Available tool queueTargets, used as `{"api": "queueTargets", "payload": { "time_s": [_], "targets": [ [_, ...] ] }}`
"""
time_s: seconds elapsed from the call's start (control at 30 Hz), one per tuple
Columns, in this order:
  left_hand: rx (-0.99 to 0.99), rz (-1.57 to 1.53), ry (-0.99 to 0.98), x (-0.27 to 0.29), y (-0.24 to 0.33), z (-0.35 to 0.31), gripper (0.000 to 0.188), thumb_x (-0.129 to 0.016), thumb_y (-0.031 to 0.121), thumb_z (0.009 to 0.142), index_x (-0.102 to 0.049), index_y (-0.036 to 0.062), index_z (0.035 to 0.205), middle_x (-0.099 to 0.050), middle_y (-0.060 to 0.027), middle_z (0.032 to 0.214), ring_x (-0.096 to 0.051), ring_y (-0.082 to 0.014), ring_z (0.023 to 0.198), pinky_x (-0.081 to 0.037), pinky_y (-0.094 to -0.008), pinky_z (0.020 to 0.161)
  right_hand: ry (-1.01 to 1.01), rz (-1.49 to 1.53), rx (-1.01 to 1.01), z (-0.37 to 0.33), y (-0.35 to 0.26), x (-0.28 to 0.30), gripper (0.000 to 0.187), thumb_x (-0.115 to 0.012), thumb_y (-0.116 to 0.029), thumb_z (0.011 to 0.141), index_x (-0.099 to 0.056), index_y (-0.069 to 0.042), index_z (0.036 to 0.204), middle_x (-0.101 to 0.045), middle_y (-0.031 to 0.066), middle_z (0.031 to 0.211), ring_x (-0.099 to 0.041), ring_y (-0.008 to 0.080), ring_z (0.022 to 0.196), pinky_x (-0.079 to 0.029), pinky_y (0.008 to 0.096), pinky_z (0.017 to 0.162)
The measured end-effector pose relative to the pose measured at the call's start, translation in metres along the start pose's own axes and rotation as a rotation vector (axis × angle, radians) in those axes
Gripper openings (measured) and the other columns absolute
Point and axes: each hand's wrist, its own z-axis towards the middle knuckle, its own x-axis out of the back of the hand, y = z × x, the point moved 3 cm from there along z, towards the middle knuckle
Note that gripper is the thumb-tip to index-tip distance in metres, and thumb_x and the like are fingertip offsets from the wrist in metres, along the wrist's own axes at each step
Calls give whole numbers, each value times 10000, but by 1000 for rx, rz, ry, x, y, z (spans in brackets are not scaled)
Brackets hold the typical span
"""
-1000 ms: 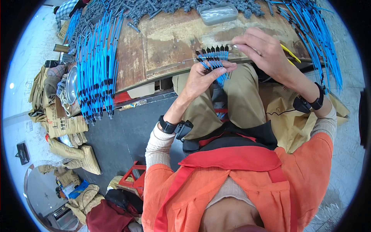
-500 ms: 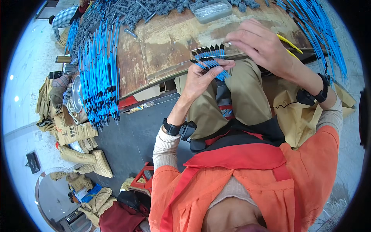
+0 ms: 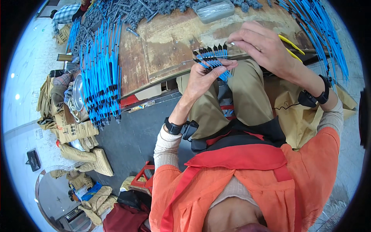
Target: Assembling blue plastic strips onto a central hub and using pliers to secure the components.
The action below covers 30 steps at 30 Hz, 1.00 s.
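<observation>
Blue plastic rods with black tips (image 3: 210,58), a short row of them side by side, sit in our hands just over the near edge of the worn wooden bench (image 3: 162,46), above our lap. Our left hand (image 3: 203,79) comes up from below, its grip closed around the blue lower ends, thumb pressed across them. Our right hand (image 3: 262,48) reaches in from the right, fingertips pinched together on the right end of the row by the black tips. Beyond that hand lies a yellow-handled tool (image 3: 290,48), partly hidden. On the bench's left side lies a big bundle of long blue rods (image 3: 100,85); another blue bundle (image 3: 320,34) hangs at the right. Grey metal parts (image 3: 154,9) are heaped along the far edge beside a clear plastic tray (image 3: 214,9).
</observation>
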Motion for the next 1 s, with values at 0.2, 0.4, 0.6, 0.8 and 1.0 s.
{"api": "queueTargets", "payload": {
  "time_s": [0.2, 0.4, 0.6, 0.8, 1.0],
  "targets": [
    [-28, 76, -13, 2, 0, 1, 241, -575, 42, 977, -657, -71, 1173, -700, -146, 1156, -661, -218, 1092, -502, -339, 983, -61, 102, -117, 3, 6, 1, 141, -582, -103, 933, -637, -11, 1025, -616, 124, 945, -599, 315, 900, -474, 397, 773],
    [0, 251, -29, 6, -4, 5, 237, -576, 39, 982, -618, -72, 1188, -674, -214, 1182, -640, -315, 1156, -516, -409, 988, -91, 52, -78, 0, 7, -1, 148, -593, -99, 927, -640, -11, 1037, -620, 130, 967, -605, 326, 929, -477, 415, 804],
    [-21, 238, -20, 8, -3, 7, 238, -571, 50, 989, -631, -76, 1182, -676, -198, 1185, -645, -272, 1144, -510, -372, 991, -54, -174, 90, 3, 5, 1, 149, -634, -88, 888, -657, -17, 1016, -623, 122, 973, -609, 310, 931, -485, 421, 822],
    [-41, 217, -1, 9, -5, 9, 246, -566, 60, 994, -631, -60, 1199, -674, -187, 1195, -642, -249, 1144, -508, -366, 995, -24, -155, 53, 10, 3, 4, 133, -668, -73, 852, -678, -13, 970, -633, 102, 916, -612, 291, 869, -497, 383, 762],
    [-21, 169, 8, 8, -3, 9, 241, -569, 65, 995, -633, -57, 1193, -672, -189, 1195, -642, -256, 1142, -515, -373, 992, 30, -35, -36, 10, 2, 3, 129, -682, -44, 839, -690, -13, 965, -641, 82, 864, -621, 248, 786, -499, 351, 700]
  ]
}}
